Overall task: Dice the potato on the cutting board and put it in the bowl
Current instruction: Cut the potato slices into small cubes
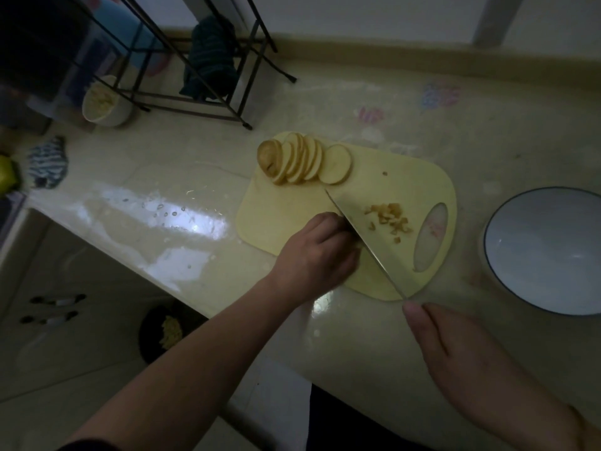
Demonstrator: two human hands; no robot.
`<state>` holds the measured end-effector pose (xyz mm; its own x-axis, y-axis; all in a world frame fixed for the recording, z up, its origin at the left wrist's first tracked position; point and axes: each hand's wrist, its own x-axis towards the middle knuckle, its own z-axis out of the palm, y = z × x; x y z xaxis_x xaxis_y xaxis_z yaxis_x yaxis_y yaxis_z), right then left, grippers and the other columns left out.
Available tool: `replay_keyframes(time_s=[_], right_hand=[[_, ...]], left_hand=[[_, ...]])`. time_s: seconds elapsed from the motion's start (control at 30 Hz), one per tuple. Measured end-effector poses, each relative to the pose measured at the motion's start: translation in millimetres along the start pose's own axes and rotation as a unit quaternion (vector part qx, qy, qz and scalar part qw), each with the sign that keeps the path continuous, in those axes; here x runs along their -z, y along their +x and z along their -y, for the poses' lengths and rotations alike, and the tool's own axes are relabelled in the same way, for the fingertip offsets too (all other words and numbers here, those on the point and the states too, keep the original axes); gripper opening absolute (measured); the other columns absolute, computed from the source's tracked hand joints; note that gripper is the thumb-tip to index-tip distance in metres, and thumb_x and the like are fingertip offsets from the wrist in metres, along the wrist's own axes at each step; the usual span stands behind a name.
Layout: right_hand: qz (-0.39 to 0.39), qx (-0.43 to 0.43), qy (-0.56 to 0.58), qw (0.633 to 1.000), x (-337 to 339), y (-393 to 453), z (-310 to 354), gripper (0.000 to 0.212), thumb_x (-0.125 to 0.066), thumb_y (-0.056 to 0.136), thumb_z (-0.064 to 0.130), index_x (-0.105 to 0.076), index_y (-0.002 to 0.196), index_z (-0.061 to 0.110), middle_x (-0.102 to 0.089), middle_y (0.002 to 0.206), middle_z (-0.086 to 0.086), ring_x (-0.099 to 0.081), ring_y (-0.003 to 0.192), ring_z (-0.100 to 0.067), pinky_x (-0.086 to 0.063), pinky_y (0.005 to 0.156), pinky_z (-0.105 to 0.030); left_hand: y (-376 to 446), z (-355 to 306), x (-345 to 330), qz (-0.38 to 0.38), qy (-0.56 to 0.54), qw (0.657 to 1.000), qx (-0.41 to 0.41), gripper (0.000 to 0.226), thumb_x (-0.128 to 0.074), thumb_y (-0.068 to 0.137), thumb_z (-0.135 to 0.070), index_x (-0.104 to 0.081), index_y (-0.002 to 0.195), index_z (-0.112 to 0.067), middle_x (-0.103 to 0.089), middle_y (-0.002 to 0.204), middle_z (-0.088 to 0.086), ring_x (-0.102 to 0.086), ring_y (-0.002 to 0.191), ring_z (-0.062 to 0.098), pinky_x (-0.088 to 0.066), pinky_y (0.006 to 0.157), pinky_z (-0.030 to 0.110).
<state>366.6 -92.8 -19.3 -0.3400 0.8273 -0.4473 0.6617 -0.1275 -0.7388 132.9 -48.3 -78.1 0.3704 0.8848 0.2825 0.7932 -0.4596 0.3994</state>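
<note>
A yellow cutting board (286,206) lies on the counter. Fanned potato slices (302,159) rest at its far left corner. A small heap of diced potato (390,218) sits near the board's handle hole. My right hand (455,353) grips a knife (374,242) whose handle is hidden in the hand; the blade runs diagonally across the board. My left hand (318,252) presses down on the board, fingers curled against the blade's left side, hiding whatever is under them. The white bowl with a dark rim (546,249) stands to the right of the board, with nothing in it.
A black wire rack (240,102) with a dark cloth (211,60) stands at the back. A white bowl of pieces (104,102) sits beside it. A striped cloth (48,161) lies at far left. The counter edge (162,281) runs diagonally; a dark container with yellow bits (169,330) sits below on the floor.
</note>
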Motion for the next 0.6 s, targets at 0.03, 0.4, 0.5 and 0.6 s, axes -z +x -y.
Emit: replay_keyframes(time_s=[0.03, 0.4, 0.5, 0.6], right_hand=[[0.001, 0.004, 0.005, 1.0, 0, 2, 2, 0.056, -0.019, 0.087, 0.065, -0.048, 0.061, 0.025, -0.06, 0.066, 0.016, -0.056, 0.063, -0.008, -0.041, 0.064, -0.034], [0.015, -0.035, 0.067, 0.997, 20, 0, -12, 0.072, -0.019, 0.074, 0.078, -0.044, 0.06, 0.012, -0.046, 0.047, 0.003, -0.043, 0.042, -0.009, -0.033, 0.051, -0.029], [0.012, -0.015, 0.056, 0.998, 18, -5, -1, 0.068, -0.017, 0.074, 0.076, -0.045, 0.06, 0.016, -0.054, 0.055, 0.008, -0.05, 0.05, -0.007, -0.031, 0.05, -0.024], [0.004, 0.0, 0.046, 0.999, 14, -9, 2, 0.068, -0.015, 0.073, 0.077, -0.048, 0.061, 0.018, -0.06, 0.067, 0.011, -0.055, 0.059, -0.007, -0.039, 0.058, -0.023]], left_hand=[[0, 0, 0, -0.002, 0.0, 1.0, 0.0, 0.015, -0.072, 0.087, -0.007, -0.073, 0.096, 0.004, -0.067, 0.102, 0.02, -0.065, 0.095, 0.036, -0.053, 0.083, 0.036], [-4, -3, -4, -0.02, 0.005, 1.0, 0.021, 0.016, -0.076, 0.085, -0.008, -0.07, 0.092, 0.005, -0.064, 0.097, 0.02, -0.062, 0.092, 0.035, -0.051, 0.082, 0.036], [-5, -6, -2, -0.023, 0.017, 0.999, 0.02, 0.016, -0.075, 0.085, -0.009, -0.071, 0.092, 0.005, -0.064, 0.098, 0.02, -0.062, 0.09, 0.035, -0.051, 0.081, 0.037], [-8, -7, -2, -0.019, 0.02, 1.0, 0.005, 0.015, -0.069, 0.089, -0.01, -0.071, 0.091, 0.005, -0.065, 0.099, 0.02, -0.061, 0.093, 0.036, -0.05, 0.084, 0.038]])
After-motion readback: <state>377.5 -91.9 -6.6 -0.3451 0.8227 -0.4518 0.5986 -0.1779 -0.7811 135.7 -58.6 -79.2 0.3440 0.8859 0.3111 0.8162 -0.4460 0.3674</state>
